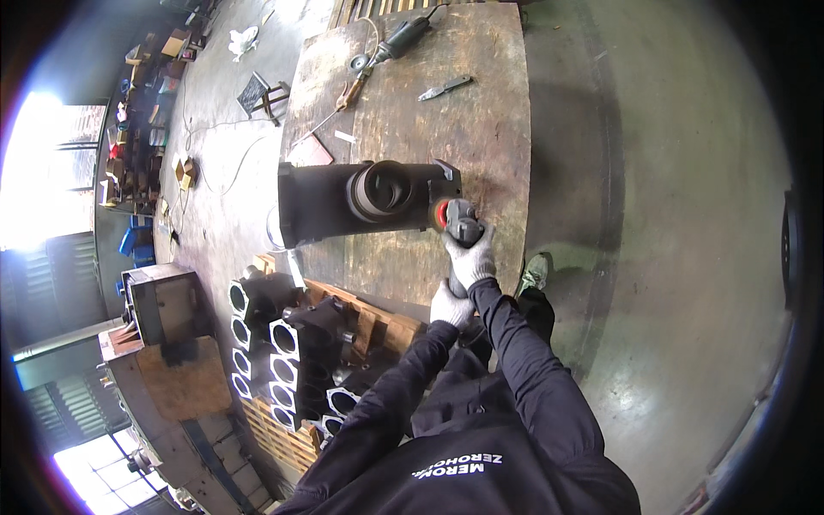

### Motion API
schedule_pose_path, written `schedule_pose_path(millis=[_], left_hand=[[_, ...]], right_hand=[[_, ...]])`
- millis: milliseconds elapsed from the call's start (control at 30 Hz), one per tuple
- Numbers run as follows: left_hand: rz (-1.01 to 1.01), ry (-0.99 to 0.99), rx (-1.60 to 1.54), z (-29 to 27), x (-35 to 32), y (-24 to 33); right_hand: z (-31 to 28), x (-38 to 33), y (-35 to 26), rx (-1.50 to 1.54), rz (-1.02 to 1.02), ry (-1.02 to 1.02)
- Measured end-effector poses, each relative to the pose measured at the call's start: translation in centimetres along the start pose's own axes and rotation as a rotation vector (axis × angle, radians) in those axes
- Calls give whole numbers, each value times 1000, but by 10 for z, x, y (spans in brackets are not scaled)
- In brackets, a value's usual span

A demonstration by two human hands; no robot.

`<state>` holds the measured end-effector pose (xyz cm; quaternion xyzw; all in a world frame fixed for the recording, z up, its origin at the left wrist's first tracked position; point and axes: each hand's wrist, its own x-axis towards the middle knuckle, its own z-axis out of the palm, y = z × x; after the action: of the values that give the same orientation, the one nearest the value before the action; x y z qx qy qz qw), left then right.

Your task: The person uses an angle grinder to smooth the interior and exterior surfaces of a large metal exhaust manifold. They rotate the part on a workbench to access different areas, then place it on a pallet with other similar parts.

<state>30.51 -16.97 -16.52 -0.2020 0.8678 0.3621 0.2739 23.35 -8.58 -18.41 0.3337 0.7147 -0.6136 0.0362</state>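
Observation:
A dark metal pipe-like casting (318, 202) with a round ringed opening (382, 190) on top lies across the wooden table (481, 129). At its right end is an angle grinder (464, 225), its red disc (442, 215) at the casting's flanged edge; whether they touch I cannot tell. My right hand (473, 257), in a pale work glove, closes round the grinder near its head. Closer to my body, my left hand (451, 307), gloved too, wraps the rear of its handle, which it mostly hides.
Another power tool (402, 39) lies at the table's far end, by a knife-like hand tool (446, 87). Several similar castings (313, 335) stand on wooden pallets (279, 433) at my left. A folding stool (262, 94) is on the floor beyond the table's left edge.

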Motion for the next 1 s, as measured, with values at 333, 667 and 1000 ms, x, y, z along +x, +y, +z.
schedule_pose_path(millis=[333, 667, 1000], left_hand=[[2, -20, -12, 3, 19, -14], [-44, -78, 167, 17, 21, 11], [62, -26, 95, 15, 58, 27]], right_hand=[[8, 10, 7, 27, 109, 0], [-9, 34, 28, 15, 149, 59], [-6, 63, 8, 165, 90, 63]])
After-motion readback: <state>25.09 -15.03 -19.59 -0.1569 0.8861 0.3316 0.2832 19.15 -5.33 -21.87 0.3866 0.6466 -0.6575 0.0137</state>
